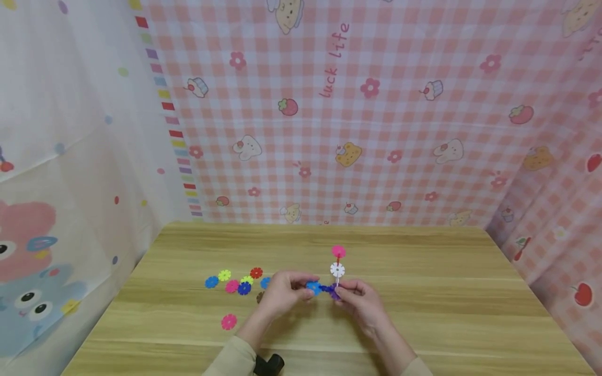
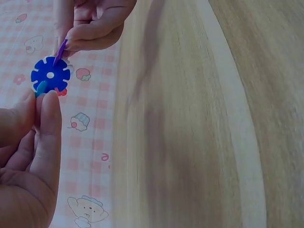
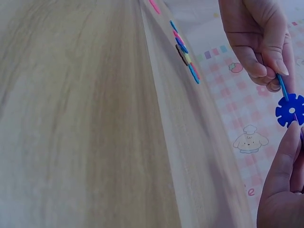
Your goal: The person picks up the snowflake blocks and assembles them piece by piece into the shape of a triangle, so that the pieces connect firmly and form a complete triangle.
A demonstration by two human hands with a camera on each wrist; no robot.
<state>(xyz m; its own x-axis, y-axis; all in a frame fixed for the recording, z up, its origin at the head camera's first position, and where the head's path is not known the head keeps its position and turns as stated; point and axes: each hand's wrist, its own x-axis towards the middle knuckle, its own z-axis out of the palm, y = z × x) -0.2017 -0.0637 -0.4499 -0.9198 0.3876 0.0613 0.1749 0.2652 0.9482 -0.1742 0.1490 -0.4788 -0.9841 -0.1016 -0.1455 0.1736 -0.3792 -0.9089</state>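
Over the middle of the table, my two hands hold a chain of notched plastic discs between them. My left hand pinches a light blue disc with thumb and fingers. A dark blue disc is slotted onto it, facing the left wrist view. On the other side, my right hand pinches a purple disc, partly covered by its fingertips. Above the purple disc rise a white disc, a red disc seen edge-on and a pink disc at the top.
Loose discs lie on the wooden table to the left, among them a red disc, a dark blue disc and a nearer pink disc. A black object shows by the left sleeve. Patterned curtains border the table.
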